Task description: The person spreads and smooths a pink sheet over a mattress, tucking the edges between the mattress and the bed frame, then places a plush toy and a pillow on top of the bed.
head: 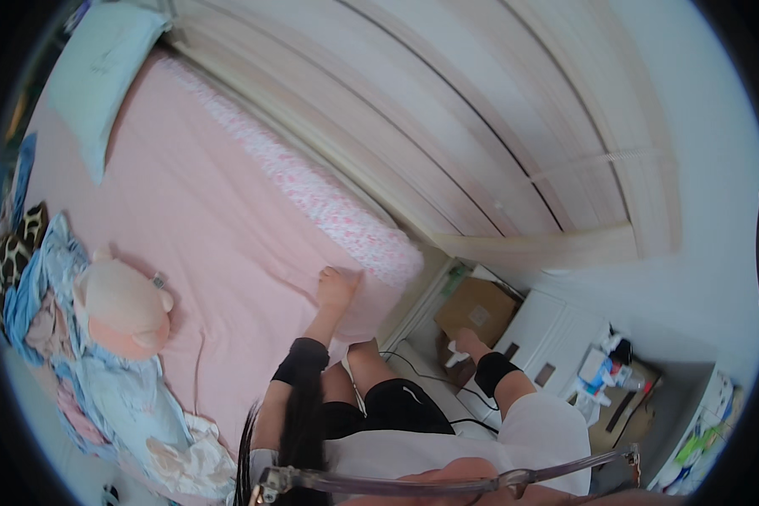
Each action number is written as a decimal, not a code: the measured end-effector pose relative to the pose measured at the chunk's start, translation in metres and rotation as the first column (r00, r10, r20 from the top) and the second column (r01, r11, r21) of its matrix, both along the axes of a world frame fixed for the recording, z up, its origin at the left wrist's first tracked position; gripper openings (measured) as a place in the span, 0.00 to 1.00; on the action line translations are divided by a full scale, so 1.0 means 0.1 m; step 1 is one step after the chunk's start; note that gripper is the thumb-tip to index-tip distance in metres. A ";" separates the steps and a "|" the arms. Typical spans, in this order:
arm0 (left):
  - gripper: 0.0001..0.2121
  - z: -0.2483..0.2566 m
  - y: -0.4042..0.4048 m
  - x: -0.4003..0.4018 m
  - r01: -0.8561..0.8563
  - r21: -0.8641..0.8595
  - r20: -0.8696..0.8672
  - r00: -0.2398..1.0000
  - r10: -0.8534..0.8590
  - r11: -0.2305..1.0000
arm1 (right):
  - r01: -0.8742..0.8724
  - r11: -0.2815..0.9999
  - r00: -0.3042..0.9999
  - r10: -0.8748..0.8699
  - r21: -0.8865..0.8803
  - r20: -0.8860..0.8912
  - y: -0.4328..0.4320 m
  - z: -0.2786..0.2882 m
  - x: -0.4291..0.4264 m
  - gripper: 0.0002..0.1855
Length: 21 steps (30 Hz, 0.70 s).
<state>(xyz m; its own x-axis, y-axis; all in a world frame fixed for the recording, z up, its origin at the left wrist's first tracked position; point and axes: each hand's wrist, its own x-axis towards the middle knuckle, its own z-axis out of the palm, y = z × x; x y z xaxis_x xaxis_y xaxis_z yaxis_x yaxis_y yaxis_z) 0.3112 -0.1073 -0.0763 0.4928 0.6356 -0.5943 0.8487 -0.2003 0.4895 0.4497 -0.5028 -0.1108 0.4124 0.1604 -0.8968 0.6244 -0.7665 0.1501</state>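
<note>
My left hand [338, 288] touches the pink bed sheet [209, 190] near the bed's corner, fingers curled; whether cloth is pinched in it cannot be made out. Just beyond it, a floral mattress side or cover [329, 209] shows along the sheet's edge. Off the bed, my right hand [471, 343] hangs in front of a cardboard box [481, 308]. A crumpled white piece, perhaps tissue [457, 355], shows by its fingers; a grip on it is unclear. Black bands cover part of both forearms.
A plush toy [123, 310] and heaped clothes [114, 386] lie on the bed, a pale green pillow [101, 69] at its far end. Striped wardrobe doors [455, 120] run alongside. Dark cables [417, 373] cross near my legs, beside a white cabinet [544, 329] and small items.
</note>
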 end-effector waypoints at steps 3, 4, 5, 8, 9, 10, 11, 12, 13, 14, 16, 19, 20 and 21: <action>0.30 -0.09 0.06 -0.22 0.038 0.075 -0.083 0.996 -0.032 0.996 | 0.259 0.852 0.948 -0.315 0.454 0.050 0.67 0.51 -0.24 0.12; 0.27 -0.06 0.00 -0.22 0.111 0.176 -0.085 0.992 -0.097 0.978 | 0.401 0.737 0.868 -0.496 0.544 0.034 0.80 0.68 -0.23 0.13; 0.27 -0.02 -0.06 -0.19 0.145 0.179 -0.058 0.989 -0.136 0.973 | 0.356 0.643 0.824 -0.558 0.678 0.097 0.88 0.86 -0.22 0.13; 0.23 0.16 -0.28 -0.16 0.350 0.207 0.054 0.928 -0.368 0.914 | 0.326 0.404 0.665 -0.741 0.855 0.097 0.99 1.36 -0.19 0.14; 0.21 0.21 -0.37 -0.16 0.390 0.206 0.086 0.906 -0.414 0.897 | 0.347 0.275 0.583 -0.812 0.896 0.024 0.99 1.54 -0.19 0.14; 0.20 0.26 -0.40 -0.21 0.423 0.214 0.108 0.885 -0.452 0.880 | 0.311 0.235 0.551 -0.834 0.921 0.027 1.03 1.70 -0.22 0.11; 0.20 0.30 -0.43 -0.27 0.437 0.236 0.125 0.872 -0.473 0.868 | 0.293 0.217 0.531 -0.847 0.931 0.030 1.00 1.85 -0.25 0.11; 0.18 0.31 -0.47 -0.30 0.452 0.255 0.176 0.848 -0.501 0.855 | 0.205 0.168 0.548 -0.836 0.964 0.029 0.94 1.98 -0.26 0.10; 0.17 0.37 -0.50 -0.33 0.472 0.273 0.211 0.821 -0.531 0.838 | 0.128 0.112 0.563 -0.826 0.985 0.021 0.85 2.05 -0.28 0.09; 0.17 0.43 -0.51 -0.34 0.480 0.301 0.216 0.808 -0.549 0.824 | 0.109 0.089 0.549 -0.836 0.990 0.014 0.76 2.14 -0.29 0.09; 0.14 0.60 -0.61 -0.33 0.465 0.301 0.342 0.763 -0.549 0.833 | 0.000 0.103 0.475 -0.875 0.995 0.091 0.46 2.32 -0.38 0.10; 0.12 0.87 -0.63 -0.25 0.416 0.341 0.517 0.667 -0.537 0.843 | -0.021 0.109 0.332 -0.937 0.994 0.110 0.21 2.66 -0.51 0.12; 0.12 0.97 -0.65 -0.21 0.422 0.353 0.523 0.651 -0.550 0.835 | -0.035 0.102 0.317 -0.942 0.994 0.108 0.09 2.72 -0.55 0.12; 0.11 1.13 -0.62 -0.14 0.381 0.391 0.589 0.596 -0.546 0.838 | -0.038 0.139 0.289 -0.946 0.989 0.144 0.00 2.72 -0.59 0.13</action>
